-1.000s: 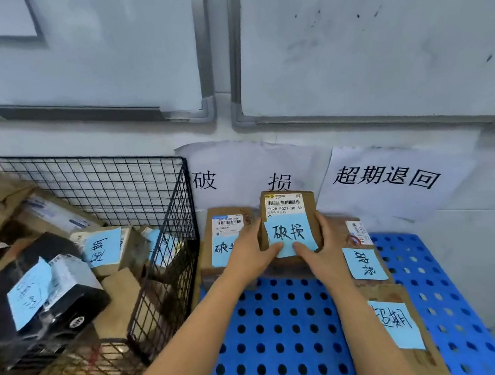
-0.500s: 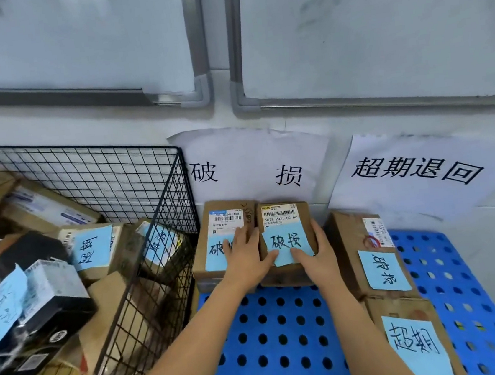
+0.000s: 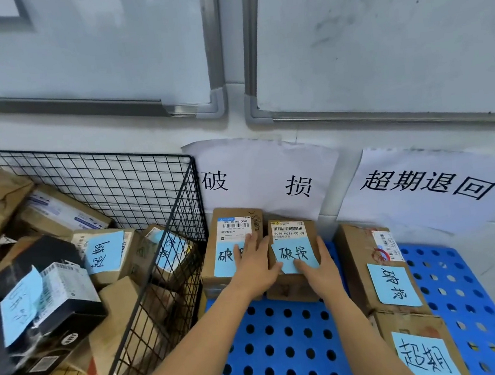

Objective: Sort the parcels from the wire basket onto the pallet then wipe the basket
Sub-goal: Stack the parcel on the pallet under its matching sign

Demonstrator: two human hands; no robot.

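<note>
A small cardboard parcel [image 3: 288, 232] with a blue note sits on the blue perforated pallet [image 3: 275, 338] against the wall, tight beside a second noted parcel [image 3: 232, 229]. My left hand [image 3: 257, 268] lies flat with straight fingers over the seam between the two, thumb on the note. My right hand [image 3: 317, 267] holds the small parcel's right edge, fingers down its side and thumb on top. The black wire basket [image 3: 135, 184] stands to the left, with several parcels piled in it.
Two more noted parcels [image 3: 372, 265] [image 3: 422, 349] lie in a row on the pallet's right part. Paper signs [image 3: 257, 180] [image 3: 425, 185] hang on the wall behind. Bare blue pallet shows in front of my hands. Whiteboards [image 3: 376, 33] hang above.
The small parcel went from lifted in both hands to resting on the pallet beside its neighbour. My left fingers straightened out over the seam.
</note>
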